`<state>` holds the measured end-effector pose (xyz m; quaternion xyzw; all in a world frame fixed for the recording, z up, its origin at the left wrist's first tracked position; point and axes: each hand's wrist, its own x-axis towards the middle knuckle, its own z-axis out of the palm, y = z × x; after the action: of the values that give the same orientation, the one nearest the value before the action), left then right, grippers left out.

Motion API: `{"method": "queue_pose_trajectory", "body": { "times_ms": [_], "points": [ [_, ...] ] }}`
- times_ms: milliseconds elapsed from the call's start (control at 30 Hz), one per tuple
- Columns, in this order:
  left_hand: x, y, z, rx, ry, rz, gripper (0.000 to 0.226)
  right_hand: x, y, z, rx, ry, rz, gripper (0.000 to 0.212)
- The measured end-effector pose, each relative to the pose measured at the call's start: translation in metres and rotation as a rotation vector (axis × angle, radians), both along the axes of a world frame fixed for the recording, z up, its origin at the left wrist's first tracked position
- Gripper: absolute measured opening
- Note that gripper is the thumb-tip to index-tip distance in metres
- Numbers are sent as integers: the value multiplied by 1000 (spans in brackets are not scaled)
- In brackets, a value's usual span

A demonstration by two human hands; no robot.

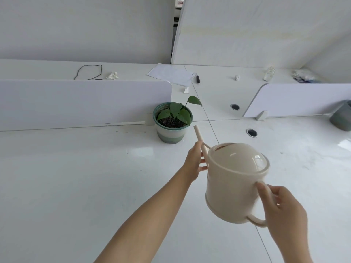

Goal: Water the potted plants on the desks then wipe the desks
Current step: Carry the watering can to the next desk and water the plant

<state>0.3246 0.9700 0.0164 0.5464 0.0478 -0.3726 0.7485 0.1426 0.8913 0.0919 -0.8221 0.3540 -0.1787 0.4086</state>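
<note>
While the cream watering can (pixel 235 179) is hanging in the air above the near white desk (pixel 76 177), both hands are holding it.

Right hand (pixel 284 211): is gripping the upper part of the can's loop handle (pixel 256 222), fingers curled round it, thumb pressing near the rim.

Left hand (pixel 194 164): is gripping the lower part of the spout (pixel 197 132), fingers wrapped round it.

Watering can: is tilting slightly, domed lid facing the camera; the spout is pointing up and away, its tip sitting near the potted plant (pixel 172 120) but apart from it.

Potted plant: is standing upright on the near desk in a green-and-white banded pot, just beside the rounded end of a low white divider (pixel 76 103); dark soil and several green leaves are showing.

Second pot (pixel 341 117): grey, is standing at the right edge, partly cut off by the picture.

Far desk: sheets of paper (pixel 171 74), a dark-handled tool (pixel 198 77), a black cable (pixel 89 72) and a crumpled tissue (pixel 113 75) are lying there.

Cable grommet (pixel 251 132): is sitting in the near desk, right of the plant.
</note>
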Motion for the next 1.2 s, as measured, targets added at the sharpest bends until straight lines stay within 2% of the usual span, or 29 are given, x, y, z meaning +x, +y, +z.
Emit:
{"method": "queue_pose_trajectory", "body": {
  "times_ms": [333,600,833,1067,1133,1200],
  "points": [
    [-37,28,-26,73,15,154,30,-37,-21,-72,284,-86,53,15],
    [-66,50,-40,40,-9,383,26,-47,-18,-93,333,-85,134,18],
    [-87,72,-41,61,-19,752,36,-43,-8,-104,312,-16,286,13],
    [-106,115,-42,93,-28,911,38,-28,11,-113,319,55,455,13],
    [-111,131,-44,98,-25,947,34,-25,18,-117,331,82,514,17],
    [-116,147,-47,106,-30,975,21,-21,26,-120,337,97,572,20]
  ]
}}
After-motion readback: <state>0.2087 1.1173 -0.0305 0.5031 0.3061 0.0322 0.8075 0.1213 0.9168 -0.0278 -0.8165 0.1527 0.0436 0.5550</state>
